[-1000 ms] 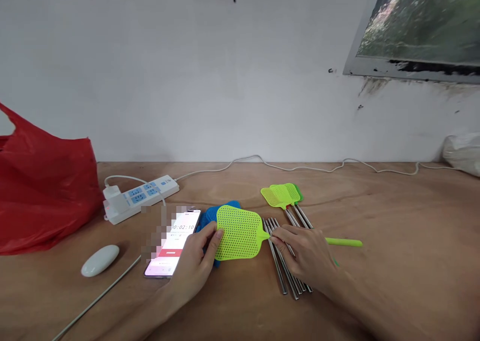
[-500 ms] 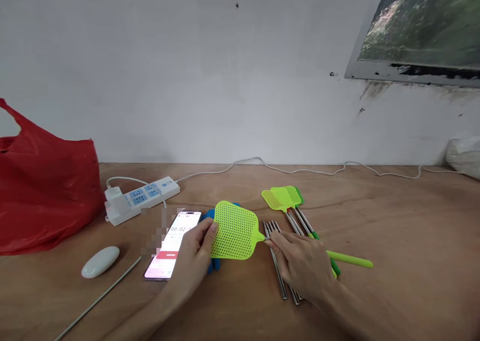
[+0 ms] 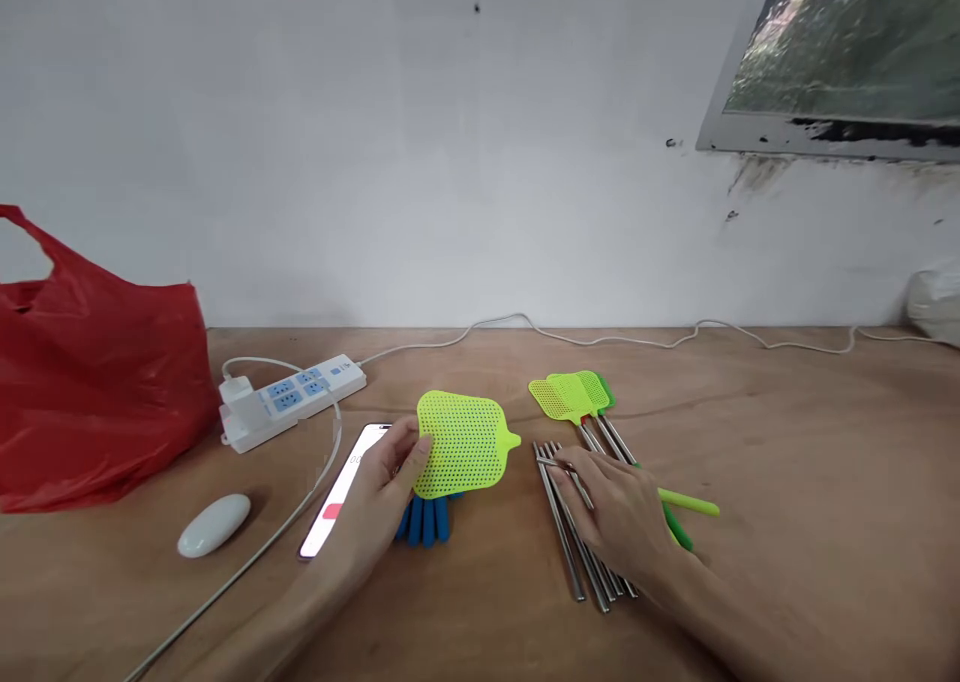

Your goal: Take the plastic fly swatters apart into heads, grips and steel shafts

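In my left hand [image 3: 386, 482] is a yellow-green fly swatter head [image 3: 461, 447], a perforated paddle pinched at its left edge, its short neck pointing right. My right hand [image 3: 619, 502] is closed around a metal rod with a yellow-green handle [image 3: 690, 502]. The rod's bare tip [image 3: 551, 462] points left, a small gap from the neck. Below that hand lie several loose metal rods [image 3: 562, 537]. Blue handles [image 3: 427, 524] stick out beneath the swatter head, which hides the rest of them.
Several fly swatters with yellow-green and green heads [image 3: 566, 397] lie behind my right hand. Leftward are a lit phone [image 3: 341, 492], a white mouse [image 3: 214, 525], a power strip [image 3: 296, 397] with cables and a red plastic bag [image 3: 105, 382]. A wall [image 3: 465, 162] rises behind the table.
The rod tip, formerly at the swatter head's neck, is now apart from it. The head has shifted slightly up and left, uncovering more of the blue handles.
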`<state>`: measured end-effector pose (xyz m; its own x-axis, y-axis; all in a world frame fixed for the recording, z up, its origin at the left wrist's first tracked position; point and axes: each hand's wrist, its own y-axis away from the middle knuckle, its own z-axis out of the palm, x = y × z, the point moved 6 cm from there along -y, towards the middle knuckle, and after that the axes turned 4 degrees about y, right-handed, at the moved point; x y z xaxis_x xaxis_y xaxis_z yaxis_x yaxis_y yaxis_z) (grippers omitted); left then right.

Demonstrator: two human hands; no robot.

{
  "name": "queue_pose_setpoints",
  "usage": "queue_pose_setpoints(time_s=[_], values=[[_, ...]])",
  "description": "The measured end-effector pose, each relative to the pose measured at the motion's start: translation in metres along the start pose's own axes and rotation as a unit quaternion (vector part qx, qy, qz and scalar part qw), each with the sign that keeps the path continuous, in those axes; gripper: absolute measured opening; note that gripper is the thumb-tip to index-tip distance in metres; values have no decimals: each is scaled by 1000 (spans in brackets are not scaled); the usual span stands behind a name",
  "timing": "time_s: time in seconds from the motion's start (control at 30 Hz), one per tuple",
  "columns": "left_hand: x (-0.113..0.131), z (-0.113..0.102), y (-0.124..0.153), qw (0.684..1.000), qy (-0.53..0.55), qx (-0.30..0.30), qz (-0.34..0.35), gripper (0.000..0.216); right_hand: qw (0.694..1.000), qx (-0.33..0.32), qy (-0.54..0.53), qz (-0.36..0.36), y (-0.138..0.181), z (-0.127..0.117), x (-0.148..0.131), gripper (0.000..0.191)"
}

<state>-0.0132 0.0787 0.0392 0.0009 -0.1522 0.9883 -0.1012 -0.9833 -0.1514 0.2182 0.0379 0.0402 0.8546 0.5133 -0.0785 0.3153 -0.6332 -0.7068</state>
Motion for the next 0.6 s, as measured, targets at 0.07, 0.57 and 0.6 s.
queue_pose_setpoints(time_s=[0.07,0.57,0.6], values=[[0,0,-1,1000,15,-12,-5,37,999,0,-32,2,1,-1,3,16],[2,-4,-16,998,45,54,3,51,999,13,-44,17,1,-7,12,13],[1,-4,-17,997,39,61,5,45,999,11,-44,17,1,-7,12,14]])
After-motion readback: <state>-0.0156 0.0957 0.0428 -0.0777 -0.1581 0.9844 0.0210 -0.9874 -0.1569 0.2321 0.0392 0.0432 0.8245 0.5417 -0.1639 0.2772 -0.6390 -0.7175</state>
